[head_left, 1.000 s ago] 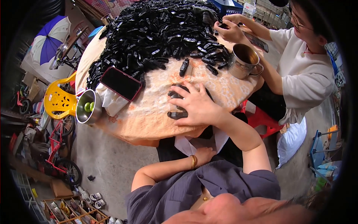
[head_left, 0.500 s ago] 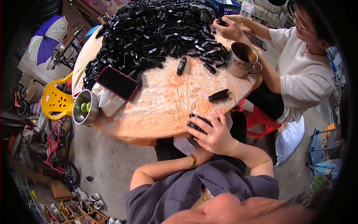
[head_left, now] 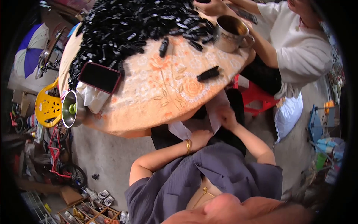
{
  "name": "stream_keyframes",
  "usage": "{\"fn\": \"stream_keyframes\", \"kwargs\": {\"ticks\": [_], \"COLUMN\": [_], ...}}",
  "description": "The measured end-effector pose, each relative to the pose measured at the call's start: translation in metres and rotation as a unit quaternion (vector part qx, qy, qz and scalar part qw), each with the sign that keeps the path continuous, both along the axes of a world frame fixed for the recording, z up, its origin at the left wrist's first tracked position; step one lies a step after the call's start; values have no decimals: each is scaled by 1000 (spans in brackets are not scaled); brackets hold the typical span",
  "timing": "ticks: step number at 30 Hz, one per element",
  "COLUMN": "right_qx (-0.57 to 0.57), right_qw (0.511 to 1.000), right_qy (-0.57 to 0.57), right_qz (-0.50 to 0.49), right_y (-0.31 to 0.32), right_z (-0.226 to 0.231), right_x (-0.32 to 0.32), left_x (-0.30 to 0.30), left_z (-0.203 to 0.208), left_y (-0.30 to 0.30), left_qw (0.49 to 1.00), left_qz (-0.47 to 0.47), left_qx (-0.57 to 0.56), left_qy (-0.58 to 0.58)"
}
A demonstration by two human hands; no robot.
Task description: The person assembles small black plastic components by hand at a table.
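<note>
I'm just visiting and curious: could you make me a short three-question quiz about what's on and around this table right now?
1. True or false: the person's right hand rests on top of the big heap of small black plastic pieces.
2. What lies flat near the round table's left edge? A) a dark phone in a red case B) a green book C) a pair of scissors
3. Which lone thing lies on the orange floral tablecloth, nearest the person's hands?

Key: 1 false, both hands hold a white plastic bag below the table edge, the left hand too. 2 A. 3 a single black plastic piece.
</note>
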State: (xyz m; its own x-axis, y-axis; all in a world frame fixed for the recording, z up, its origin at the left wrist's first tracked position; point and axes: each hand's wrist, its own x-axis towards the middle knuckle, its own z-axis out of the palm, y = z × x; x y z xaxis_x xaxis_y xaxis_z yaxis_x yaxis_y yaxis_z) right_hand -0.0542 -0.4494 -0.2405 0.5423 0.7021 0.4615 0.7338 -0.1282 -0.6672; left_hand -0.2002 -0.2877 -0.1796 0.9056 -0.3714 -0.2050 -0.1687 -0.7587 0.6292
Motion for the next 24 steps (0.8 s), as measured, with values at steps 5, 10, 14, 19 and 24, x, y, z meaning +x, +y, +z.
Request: {"fn": "stream_keyframes", "kwargs": {"ticks": [5, 10, 14, 19, 24], "right_qx": [91, -166, -141, -29, -54], "right_qw": [930, 957, 987, 993, 997], "right_qy": [51, 122, -69, 22, 9], "right_qz": [-352, -206, 24, -116, -48], "right_y": [-1, -27, -57, -36, 39], "right_z": [0, 17, 31, 42, 95], "right_x": [-4, -45, -62, -50, -41], "left_x": [3, 1, -2, -1, -3], "left_z": [-1, -6, -6, -10, -24], "left_y": [5, 5, 5, 1, 1], "left_qw": [998, 998, 997, 997, 998], "left_qz": [24, 38, 45, 49, 46], "left_qx": [-45, -24, -53, -44, -17], "left_qy": [20, 42, 41, 30, 35]}}
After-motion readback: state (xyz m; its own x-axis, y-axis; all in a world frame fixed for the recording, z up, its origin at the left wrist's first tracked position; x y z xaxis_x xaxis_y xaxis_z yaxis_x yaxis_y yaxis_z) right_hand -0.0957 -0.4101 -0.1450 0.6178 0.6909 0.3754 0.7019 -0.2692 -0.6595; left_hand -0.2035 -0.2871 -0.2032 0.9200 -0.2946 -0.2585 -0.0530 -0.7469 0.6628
